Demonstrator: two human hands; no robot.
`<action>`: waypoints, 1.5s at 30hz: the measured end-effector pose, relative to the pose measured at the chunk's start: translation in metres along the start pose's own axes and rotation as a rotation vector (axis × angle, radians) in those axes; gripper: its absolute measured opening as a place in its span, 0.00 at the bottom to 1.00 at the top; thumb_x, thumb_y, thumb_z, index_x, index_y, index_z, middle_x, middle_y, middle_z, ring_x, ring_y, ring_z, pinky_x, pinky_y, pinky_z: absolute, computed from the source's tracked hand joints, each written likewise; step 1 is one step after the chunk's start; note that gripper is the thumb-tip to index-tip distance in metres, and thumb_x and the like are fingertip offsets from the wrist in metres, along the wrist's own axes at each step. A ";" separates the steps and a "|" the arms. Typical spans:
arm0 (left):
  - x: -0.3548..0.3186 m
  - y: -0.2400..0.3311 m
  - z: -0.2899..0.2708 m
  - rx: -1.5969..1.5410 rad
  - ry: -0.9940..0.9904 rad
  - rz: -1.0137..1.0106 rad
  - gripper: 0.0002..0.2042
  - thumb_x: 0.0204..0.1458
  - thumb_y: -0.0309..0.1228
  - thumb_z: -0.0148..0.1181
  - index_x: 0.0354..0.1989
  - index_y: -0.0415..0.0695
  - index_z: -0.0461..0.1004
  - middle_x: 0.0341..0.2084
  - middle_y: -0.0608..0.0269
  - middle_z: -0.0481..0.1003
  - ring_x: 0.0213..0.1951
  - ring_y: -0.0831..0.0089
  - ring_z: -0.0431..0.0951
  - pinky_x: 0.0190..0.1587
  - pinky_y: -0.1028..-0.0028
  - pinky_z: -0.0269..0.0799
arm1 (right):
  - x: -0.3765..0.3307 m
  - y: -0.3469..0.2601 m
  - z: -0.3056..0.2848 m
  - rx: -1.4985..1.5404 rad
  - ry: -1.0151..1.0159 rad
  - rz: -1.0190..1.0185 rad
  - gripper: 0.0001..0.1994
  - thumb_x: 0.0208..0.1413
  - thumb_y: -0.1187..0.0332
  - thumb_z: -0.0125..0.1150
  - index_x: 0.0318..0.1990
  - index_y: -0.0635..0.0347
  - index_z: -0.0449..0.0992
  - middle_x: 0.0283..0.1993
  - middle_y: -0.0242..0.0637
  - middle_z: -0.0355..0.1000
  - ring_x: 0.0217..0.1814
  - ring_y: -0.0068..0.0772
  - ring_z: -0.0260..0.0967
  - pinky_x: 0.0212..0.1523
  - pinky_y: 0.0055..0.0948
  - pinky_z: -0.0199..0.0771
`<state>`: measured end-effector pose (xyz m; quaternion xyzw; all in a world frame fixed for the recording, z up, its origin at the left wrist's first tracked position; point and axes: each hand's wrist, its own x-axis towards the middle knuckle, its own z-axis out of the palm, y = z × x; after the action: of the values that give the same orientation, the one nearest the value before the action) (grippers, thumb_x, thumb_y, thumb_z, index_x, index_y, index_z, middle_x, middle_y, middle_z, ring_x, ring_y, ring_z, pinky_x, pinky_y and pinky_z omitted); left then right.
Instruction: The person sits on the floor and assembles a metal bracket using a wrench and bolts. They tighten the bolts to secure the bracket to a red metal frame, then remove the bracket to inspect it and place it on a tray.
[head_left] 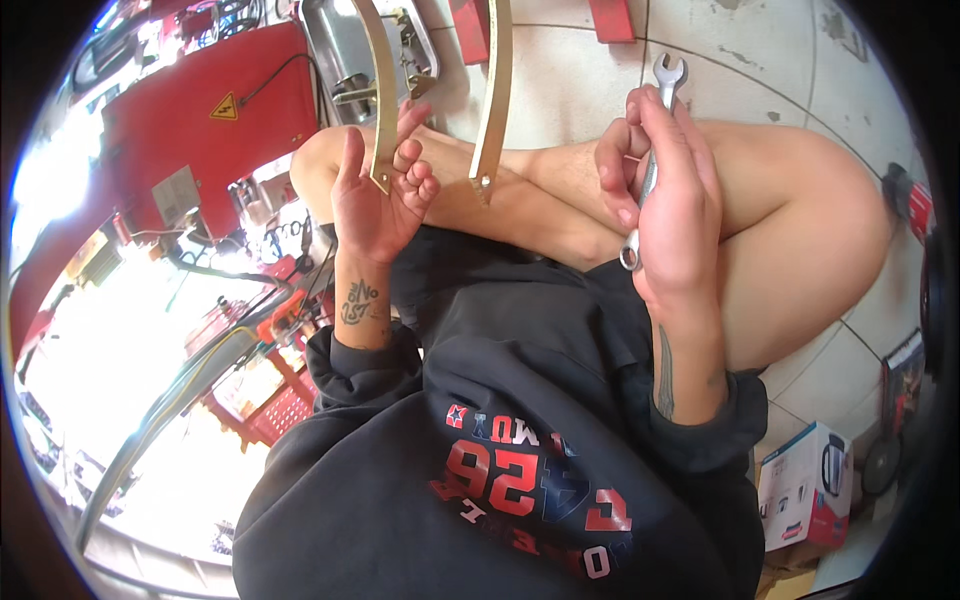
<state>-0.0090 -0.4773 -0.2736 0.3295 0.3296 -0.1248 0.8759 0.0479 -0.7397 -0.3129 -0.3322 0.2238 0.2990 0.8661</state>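
My right hand [672, 190] is closed around a silver combination wrench [651, 175]. Its open jaw points up past the fingertips, and the ring end shows below the palm. Two curved, brass-coloured metal strips [493, 100] come down from the top edge, their upper ends out of view. Each has a small hole or rivet near its lower end. My left hand [385, 200] is turned palm up beside the left strip [382, 90], index finger stretched out and the other fingers loosely bent. That strip's lower end overlaps the palm; whether they touch is unclear.
My bare crossed legs [800, 215] lie under the hands on a tiled floor [560, 90]. A metal tray [425, 50] with parts sits at the top, near red metal feet [612, 18]. Red equipment [220, 130] with cables stands at left; a printed box [808, 485] is at lower right.
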 end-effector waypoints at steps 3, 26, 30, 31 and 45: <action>0.003 -0.003 0.004 0.050 0.065 0.019 0.32 0.67 0.48 0.37 0.71 0.40 0.44 0.34 0.63 0.79 0.33 0.69 0.80 0.40 0.70 0.76 | -0.008 -0.010 0.000 -0.051 -0.087 0.110 0.12 0.66 0.58 0.49 0.35 0.56 0.67 0.20 0.27 0.65 0.22 0.13 0.58 0.24 0.17 0.56; 0.030 0.009 0.028 0.372 -0.336 0.755 0.24 0.67 0.49 0.24 0.47 0.42 0.63 0.13 0.65 0.61 0.21 0.67 0.66 0.34 0.70 0.64 | 0.053 -0.006 0.065 -0.829 -0.336 -0.964 0.20 0.56 0.77 0.60 0.57 0.60 0.72 0.31 0.26 0.67 0.24 0.11 0.59 0.27 0.14 0.63; 0.043 0.021 0.047 0.590 -0.320 0.951 0.10 0.67 0.34 0.44 0.46 0.39 0.61 0.13 0.65 0.63 0.20 0.73 0.66 0.33 0.73 0.68 | 0.068 -0.022 0.083 -0.698 -0.310 -1.095 0.13 0.59 0.71 0.62 0.50 0.62 0.74 0.29 0.26 0.71 0.27 0.13 0.63 0.30 0.15 0.65; 0.041 0.027 0.059 0.589 -0.310 0.999 0.07 0.64 0.26 0.48 0.47 0.37 0.60 0.13 0.64 0.66 0.19 0.75 0.69 0.31 0.74 0.71 | 0.070 -0.036 0.087 -0.737 -0.313 -1.125 0.13 0.59 0.70 0.61 0.50 0.61 0.74 0.29 0.29 0.74 0.29 0.15 0.66 0.32 0.17 0.68; 0.090 0.173 0.148 1.050 -0.006 1.490 0.12 0.51 0.38 0.68 0.38 0.43 0.83 0.12 0.73 0.65 0.17 0.87 0.61 0.21 0.79 0.58 | 0.118 -0.165 0.197 -0.868 -0.171 -1.148 0.19 0.57 0.55 0.66 0.40 0.67 0.79 0.26 0.22 0.67 0.27 0.12 0.58 0.29 0.16 0.59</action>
<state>0.2076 -0.4451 -0.1637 0.8133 -0.0701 0.3385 0.4680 0.2804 -0.6551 -0.1759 -0.6867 -0.1934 -0.1157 0.6911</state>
